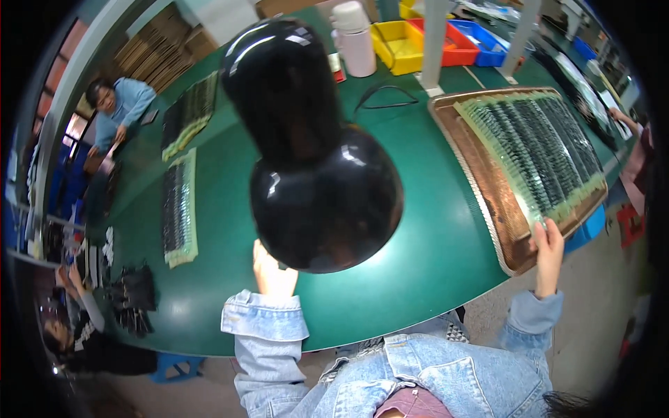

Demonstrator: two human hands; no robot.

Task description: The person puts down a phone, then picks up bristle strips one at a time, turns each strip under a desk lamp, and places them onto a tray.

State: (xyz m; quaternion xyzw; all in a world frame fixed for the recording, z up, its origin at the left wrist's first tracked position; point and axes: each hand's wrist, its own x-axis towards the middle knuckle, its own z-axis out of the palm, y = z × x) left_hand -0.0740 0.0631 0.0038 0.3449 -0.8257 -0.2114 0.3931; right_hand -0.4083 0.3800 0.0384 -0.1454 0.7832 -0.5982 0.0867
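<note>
Green table (432, 230), black lamp (313, 160), perhaps a workshop

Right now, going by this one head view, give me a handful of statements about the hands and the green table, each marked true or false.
1. The right hand grips the near corner of the brown tray. True.
2. The tray is bare. False: rows of small dark parts under a clear sheet lie on it.
3. The left hand holds a yellow bin. False: it rests near the edge of the green table, partly hidden behind the black lamp shade; the yellow bin stands at the far side.
4. A white bottle stands beside the coloured bins. True.
5. Both sleeves are denim. True.
</note>
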